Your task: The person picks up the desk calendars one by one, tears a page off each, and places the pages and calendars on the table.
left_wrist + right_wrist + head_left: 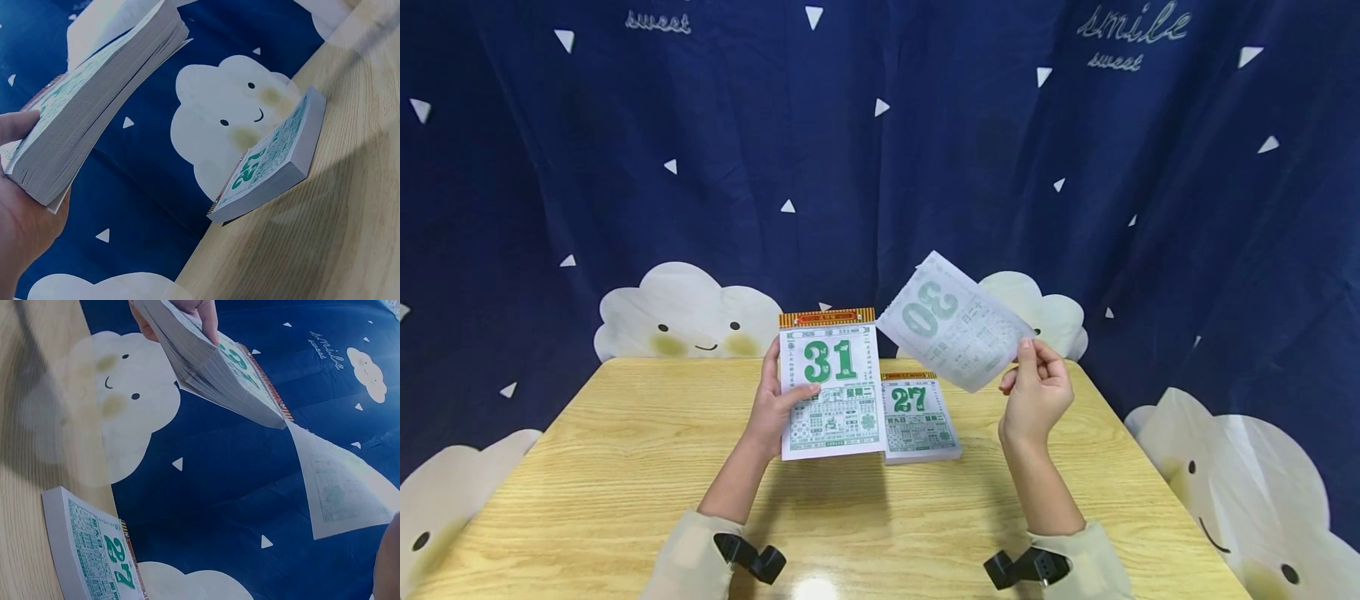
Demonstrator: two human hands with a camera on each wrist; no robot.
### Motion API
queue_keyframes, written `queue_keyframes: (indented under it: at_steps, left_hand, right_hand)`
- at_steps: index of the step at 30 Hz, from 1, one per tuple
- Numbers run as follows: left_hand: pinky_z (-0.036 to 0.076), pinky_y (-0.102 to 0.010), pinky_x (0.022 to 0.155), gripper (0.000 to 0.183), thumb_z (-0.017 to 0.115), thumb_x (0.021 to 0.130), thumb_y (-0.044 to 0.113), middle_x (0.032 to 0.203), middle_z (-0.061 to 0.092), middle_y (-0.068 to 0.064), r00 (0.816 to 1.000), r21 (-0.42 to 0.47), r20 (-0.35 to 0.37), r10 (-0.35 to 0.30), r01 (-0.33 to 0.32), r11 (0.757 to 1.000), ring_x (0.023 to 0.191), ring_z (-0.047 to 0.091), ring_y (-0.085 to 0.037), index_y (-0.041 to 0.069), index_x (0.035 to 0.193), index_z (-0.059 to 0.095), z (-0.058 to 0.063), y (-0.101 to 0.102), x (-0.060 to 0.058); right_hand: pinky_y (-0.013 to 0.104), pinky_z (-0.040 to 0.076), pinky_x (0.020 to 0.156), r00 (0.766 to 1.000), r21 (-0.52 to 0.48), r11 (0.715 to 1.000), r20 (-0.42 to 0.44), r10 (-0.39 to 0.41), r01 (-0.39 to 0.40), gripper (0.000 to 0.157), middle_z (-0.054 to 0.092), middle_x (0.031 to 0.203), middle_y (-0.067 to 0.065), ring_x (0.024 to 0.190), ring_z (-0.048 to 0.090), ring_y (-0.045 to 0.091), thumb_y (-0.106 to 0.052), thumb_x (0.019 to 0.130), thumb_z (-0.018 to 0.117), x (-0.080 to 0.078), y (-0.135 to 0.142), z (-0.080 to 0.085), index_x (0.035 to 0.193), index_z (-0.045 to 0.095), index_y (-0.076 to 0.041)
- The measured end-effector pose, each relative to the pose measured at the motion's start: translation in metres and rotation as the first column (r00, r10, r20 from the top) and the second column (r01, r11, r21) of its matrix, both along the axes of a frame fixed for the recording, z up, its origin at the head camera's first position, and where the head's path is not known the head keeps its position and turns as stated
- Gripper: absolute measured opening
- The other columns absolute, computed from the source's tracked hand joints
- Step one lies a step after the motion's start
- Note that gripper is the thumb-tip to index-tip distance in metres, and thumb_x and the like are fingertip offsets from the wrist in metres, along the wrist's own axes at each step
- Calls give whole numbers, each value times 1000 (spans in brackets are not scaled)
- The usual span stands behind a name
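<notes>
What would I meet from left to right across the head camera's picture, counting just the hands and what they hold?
Left hand → calendar showing 31 → thin sheet with a backwards 30 → right hand.

Green 31 on white calendar, orange-black striped header, navy curtain, white triangles

The left hand grips a thick tear-off calendar. Below, a second calendar showing a green 27 lies on a wooden table. The cropped right hand meets a printed sheet.
</notes>
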State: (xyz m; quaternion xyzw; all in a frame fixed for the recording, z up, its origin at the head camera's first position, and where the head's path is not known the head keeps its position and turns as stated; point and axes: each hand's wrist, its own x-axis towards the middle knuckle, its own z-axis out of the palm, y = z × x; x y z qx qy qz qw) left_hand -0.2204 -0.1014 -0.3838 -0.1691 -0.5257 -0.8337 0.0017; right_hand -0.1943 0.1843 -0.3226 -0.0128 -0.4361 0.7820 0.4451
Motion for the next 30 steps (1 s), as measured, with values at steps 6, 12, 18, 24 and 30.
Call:
queue_keyframes:
  at_steps: [6, 12, 18, 24, 30]
  left_hand:
    - [60, -31, 72, 89, 48, 85, -14, 114, 62, 11, 999, -10, 19, 38, -38, 999, 86, 70, -13, 37, 147, 8, -1, -3, -1]
    - [60, -31, 71, 91, 48, 85, -14, 111, 64, 12, 998, -23, 49, 49, -48, 999, 85, 70, -13, 39, 147, 8, -4, -7, -2]
    - [60, -31, 70, 92, 49, 84, -14, 106, 66, 11, 996, -26, 83, 32, -30, 999, 82, 70, -13, 38, 147, 7, -7, -10, -2]
    - [60, -31, 70, 91, 50, 85, -13, 104, 66, 11, 994, -51, 104, 32, -27, 998, 82, 70, -13, 39, 147, 8, -9, -13, -2]
    - [60, -31, 70, 90, 52, 85, -11, 105, 65, 13, 990, -73, 135, 48, -38, 997, 82, 70, -12, 40, 146, 9, -11, -17, -3]
  right_hand:
    - [12, 35, 33, 1000, 2, 1000, -14, 0, 0, 6, 54, 64, 0, 34, 42, 5, -5, 85, 66, 0, 1, 1, 86, 61, -1]
    - [12, 35, 33, 1000, 35, 999, -15, 1, -1, 9, 54, 67, -1, 34, 41, 5, -4, 84, 67, -1, 0, 0, 88, 61, 2]
    - [12, 36, 34, 1000, 129, 991, -8, -25, 26, 3, 55, 70, -2, 37, 42, 4, -2, 85, 65, -2, -2, -5, 86, 64, -4]
    - [13, 37, 35, 998, 204, 978, -35, -43, 49, 7, 56, 73, -3, 39, 42, 3, -1, 85, 64, -3, -4, -8, 85, 63, -8]
    - [13, 38, 36, 998, 246, 967, 4, -62, 59, 5, 55, 72, -5, 40, 42, 1, 0, 86, 62, -7, -2, -15, 86, 63, -5]
